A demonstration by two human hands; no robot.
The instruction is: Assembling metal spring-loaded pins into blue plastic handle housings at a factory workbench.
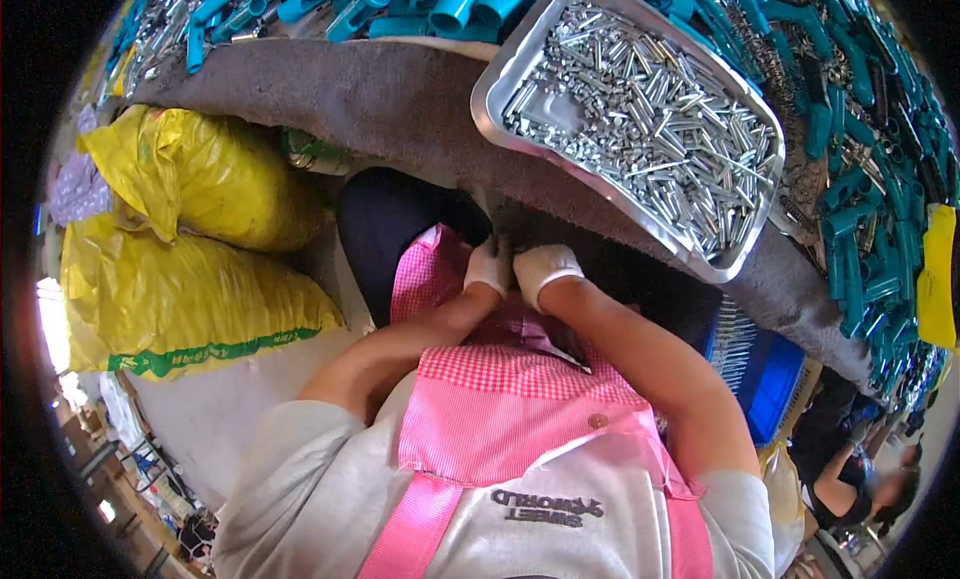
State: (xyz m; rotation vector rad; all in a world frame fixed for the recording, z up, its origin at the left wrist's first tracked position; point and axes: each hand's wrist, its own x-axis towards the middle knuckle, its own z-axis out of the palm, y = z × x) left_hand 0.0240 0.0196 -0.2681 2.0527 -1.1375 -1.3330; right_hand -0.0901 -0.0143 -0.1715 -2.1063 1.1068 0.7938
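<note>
My left hand (pixel 487 267) and my right hand (pixel 545 270), both in white gloves, are close together over my lap, below the edge of the grey cloth. The right fingers are curled in. The left fingers point away from me and look pressed together, their darker tips against the shadow. Whatever sits between the hands is too dark and small to make out. Beyond my right hand, a metal tray (pixel 487 104) rests tilted on the cloth edge, filled with many small shiny metal pins and short cylindrical pieces (pixel 665 114).
Grey cloth (pixel 330 84) covers the bench edge, with teal tubular parts (pixel 462 4) heaped behind it. Two yellow sacks (pixel 190 304) lie at left. A blue crate (pixel 755 379) holding rows of metal pieces stands at right. Another person (pixel 840 489) is at the lower right.
</note>
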